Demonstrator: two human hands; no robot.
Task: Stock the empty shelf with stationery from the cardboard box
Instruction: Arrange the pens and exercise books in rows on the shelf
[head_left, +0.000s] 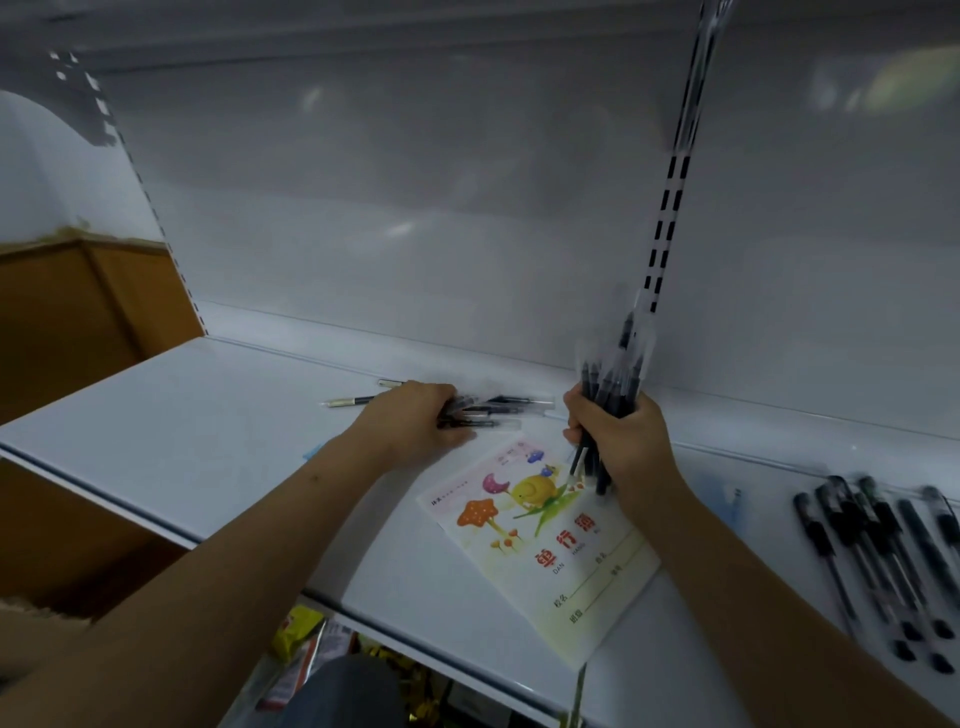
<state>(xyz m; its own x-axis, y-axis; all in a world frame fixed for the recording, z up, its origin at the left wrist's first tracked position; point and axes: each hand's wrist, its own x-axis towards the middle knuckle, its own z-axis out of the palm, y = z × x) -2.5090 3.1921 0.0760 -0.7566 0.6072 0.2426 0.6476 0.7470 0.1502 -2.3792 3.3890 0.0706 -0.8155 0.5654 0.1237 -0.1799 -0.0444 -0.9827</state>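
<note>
1. Gripping an upright bundle of slim black pens (610, 395), the right hand (621, 441) has its fingers curled tight round the barrels; the tips point up toward the slotted upright (667, 208), and the lower ends stand over the exercise book.
2. The left hand (410, 421) rests on the smooth white shelf (182, 415), fingers curled over a flat-lying cluster of clear-capped pens (493, 410) that extends to its right.
3. Two further pens (358, 399) lie just beyond the left hand.
4. A thin, glossy exercise book (545, 545) with a cartoon cover lies flat between the forearms.
5. A row of black pens (883, 556) lies well apart, at far right.
6. The cardboard box (31, 629), matte brown, shows at lower left, below shelf level.
</note>
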